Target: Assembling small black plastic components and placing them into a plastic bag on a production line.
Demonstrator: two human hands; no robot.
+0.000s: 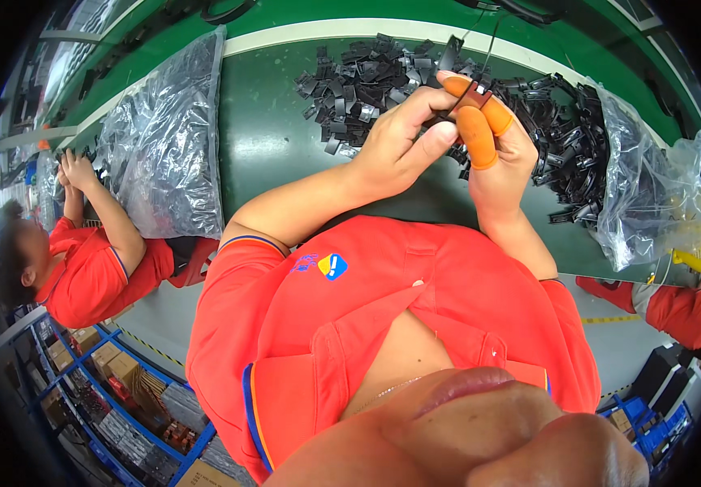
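We hold a small dark part point(477, 96) in the right hand point(500, 144), pinched between fingertips in orange finger covers point(477, 140). The left hand point(403, 142) is narrowed beside it, thumb and forefinger near the part; we cannot tell whether it grips anything. We judge the step in hand to be close two-handed work on this part; the next move calls for a steady right pinch and fine left fingertip control. Beyond our hands, on the green table point(265, 122), lie loose flat black pieces point(358, 89) and, to the right, heaped black parts point(573, 150). Clear plastic bags point(168, 138) flank both piles. Farther left, a co-worker point(90, 272) sits.
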